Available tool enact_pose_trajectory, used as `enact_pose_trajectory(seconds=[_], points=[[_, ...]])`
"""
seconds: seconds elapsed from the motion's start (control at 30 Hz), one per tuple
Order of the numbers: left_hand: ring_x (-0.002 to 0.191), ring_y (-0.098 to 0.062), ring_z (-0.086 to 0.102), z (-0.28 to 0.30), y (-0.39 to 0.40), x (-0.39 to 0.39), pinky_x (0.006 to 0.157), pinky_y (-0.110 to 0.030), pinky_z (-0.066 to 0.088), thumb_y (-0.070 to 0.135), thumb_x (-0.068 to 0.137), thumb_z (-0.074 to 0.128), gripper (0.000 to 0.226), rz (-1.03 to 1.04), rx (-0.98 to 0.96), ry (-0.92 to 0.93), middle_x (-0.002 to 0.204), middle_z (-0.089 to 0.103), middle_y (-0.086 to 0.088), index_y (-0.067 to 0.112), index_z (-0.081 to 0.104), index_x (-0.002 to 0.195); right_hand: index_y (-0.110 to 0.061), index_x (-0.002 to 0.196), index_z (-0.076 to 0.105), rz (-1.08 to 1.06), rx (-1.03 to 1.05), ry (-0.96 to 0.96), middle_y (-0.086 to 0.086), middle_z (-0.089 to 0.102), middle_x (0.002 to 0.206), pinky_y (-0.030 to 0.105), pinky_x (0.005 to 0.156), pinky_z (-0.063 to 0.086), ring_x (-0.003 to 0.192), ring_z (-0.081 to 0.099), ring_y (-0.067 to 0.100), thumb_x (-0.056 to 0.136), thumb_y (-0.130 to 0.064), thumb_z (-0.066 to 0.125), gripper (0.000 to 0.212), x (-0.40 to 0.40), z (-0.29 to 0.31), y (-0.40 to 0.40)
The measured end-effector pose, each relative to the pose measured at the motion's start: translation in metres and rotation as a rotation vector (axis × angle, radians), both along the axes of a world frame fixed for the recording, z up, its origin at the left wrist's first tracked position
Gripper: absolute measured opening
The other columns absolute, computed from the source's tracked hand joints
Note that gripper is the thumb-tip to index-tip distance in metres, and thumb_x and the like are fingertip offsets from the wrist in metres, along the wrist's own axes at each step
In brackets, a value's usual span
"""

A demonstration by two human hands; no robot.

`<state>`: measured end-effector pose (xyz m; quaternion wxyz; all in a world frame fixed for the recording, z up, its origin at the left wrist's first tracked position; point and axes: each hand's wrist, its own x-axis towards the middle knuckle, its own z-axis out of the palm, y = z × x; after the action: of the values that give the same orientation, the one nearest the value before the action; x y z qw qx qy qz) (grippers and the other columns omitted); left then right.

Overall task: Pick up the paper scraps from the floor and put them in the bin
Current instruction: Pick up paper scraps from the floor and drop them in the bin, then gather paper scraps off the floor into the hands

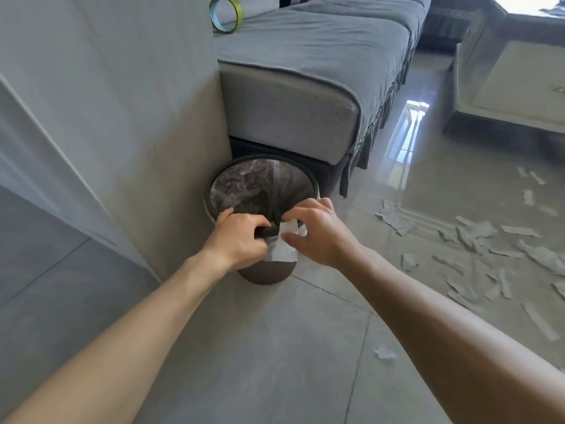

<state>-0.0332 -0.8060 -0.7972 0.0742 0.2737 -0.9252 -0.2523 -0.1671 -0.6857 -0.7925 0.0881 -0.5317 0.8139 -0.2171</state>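
Observation:
A round brown bin (308, 182) with a clear plastic liner stands on the floor between the sofa and a wall panel. My left hand (238, 237) grips the near rim of the bin. My right hand (318, 234) pinches a white piece (286, 244) at the rim beside it; whether it is paper or the liner's edge I cannot tell. Several torn paper scraps (477, 237) lie scattered on the tiled floor to the right. One small scrap (384, 352) lies nearer, by my right forearm.
A grey sofa (305, 71) stands behind the bin, with rolls of tape (227, 14) on its arm. A pale wall panel (122, 117) rises at the left. A low cabinet (513, 81) stands at the far right.

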Motion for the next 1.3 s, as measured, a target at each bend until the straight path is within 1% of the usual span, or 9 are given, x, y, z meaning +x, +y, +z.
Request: enact_pose_trajectory(seconds=[0.13,0.27,0.4,0.47,0.6,0.8,1.03,1.2,1.3], points=[[0.094,-0.024,0.063,-0.012,0.003,0.009,0.107,-0.038,0.028,0.013,0.076,0.057,0.031,-0.009,-0.095,0.065,0.090,0.074,0.003,0.027,0.071,0.100,-0.017,0.112,0.072,0.062,-0.137,0.126,0.003,0.068,0.113,0.021,0.087,0.040,0.111,0.049,0.021,0.087,-0.019,0.069,0.025,0.003,-0.007,0.008],[0.090,-0.026,0.065,-0.017,0.019,0.026,0.102,-0.038,0.036,0.013,0.075,0.065,0.032,-0.003,-0.127,0.110,0.090,0.075,-0.002,0.023,0.073,0.104,-0.013,0.101,0.076,-0.007,-0.352,-0.072,0.005,0.076,0.099,0.005,0.073,0.047,0.088,0.070,0.016,0.086,-0.011,0.069,0.017,0.012,-0.003,0.026],[0.099,-0.029,0.064,-0.012,0.050,0.033,0.098,-0.034,0.042,0.014,0.074,0.069,0.038,-0.030,-0.215,0.090,0.101,0.075,-0.006,0.020,0.072,0.112,-0.016,0.098,0.076,-0.144,-0.464,-0.088,0.002,0.077,0.087,0.031,0.072,0.058,0.076,0.069,0.017,0.088,-0.019,0.065,0.015,0.009,0.020,0.051],[0.097,-0.029,0.065,-0.008,0.067,0.032,0.097,-0.035,0.043,0.015,0.071,0.065,0.038,-0.082,-0.248,0.086,0.096,0.075,-0.004,0.020,0.073,0.108,-0.013,0.095,0.074,-0.163,-0.404,-0.037,0.003,0.075,0.084,0.037,0.072,0.057,0.076,0.067,0.021,0.091,-0.022,0.060,0.017,0.006,0.029,0.056],[0.081,-0.024,0.068,-0.005,0.105,0.028,0.090,-0.037,0.045,0.014,0.063,0.059,0.039,-0.221,-0.275,0.095,0.086,0.076,0.003,0.018,0.075,0.099,-0.011,0.112,0.059,-0.150,0.010,-0.005,0.010,0.068,0.106,0.041,0.081,0.053,0.099,0.061,0.032,0.091,-0.027,0.053,0.027,-0.003,0.028,0.083],[0.088,-0.024,0.063,-0.017,0.176,0.018,0.088,-0.037,0.042,0.013,0.069,0.058,0.036,-0.047,-0.340,0.135,0.093,0.075,0.002,0.024,0.073,0.100,-0.015,0.135,0.050,-0.230,-0.052,0.019,0.006,0.044,0.145,0.040,0.109,0.034,0.137,0.031,0.026,0.093,-0.029,0.056,0.045,-0.003,0.003,0.170],[0.102,-0.032,0.060,-0.008,0.220,0.001,0.090,-0.039,0.040,0.014,0.081,0.059,0.030,0.123,-0.226,0.084,0.101,0.073,-0.008,0.022,0.069,0.108,-0.017,0.126,0.058,-0.233,-0.038,-0.201,0.004,0.061,0.123,0.028,0.087,0.048,0.106,0.062,0.020,0.093,-0.022,0.054,0.033,0.008,-0.023,0.238],[0.093,-0.035,0.063,0.004,0.251,-0.005,0.076,-0.039,0.051,0.020,0.079,0.060,0.023,0.064,-0.171,-0.026,0.096,0.071,-0.007,0.023,0.066,0.102,-0.016,0.097,0.072,-0.230,-0.004,-0.248,0.001,0.072,0.094,0.024,0.070,0.045,0.083,0.064,0.016,0.089,-0.016,0.056,0.018,0.007,-0.031,0.272],[0.097,-0.036,0.062,0.011,0.271,-0.012,0.075,-0.038,0.050,0.022,0.081,0.060,0.027,0.039,-0.192,-0.118,0.101,0.069,-0.010,0.020,0.062,0.108,-0.015,0.096,0.072,-0.264,-0.014,-0.266,0.001,0.072,0.090,0.021,0.070,0.041,0.085,0.064,0.019,0.087,-0.015,0.056,0.018,0.000,-0.027,0.293]])
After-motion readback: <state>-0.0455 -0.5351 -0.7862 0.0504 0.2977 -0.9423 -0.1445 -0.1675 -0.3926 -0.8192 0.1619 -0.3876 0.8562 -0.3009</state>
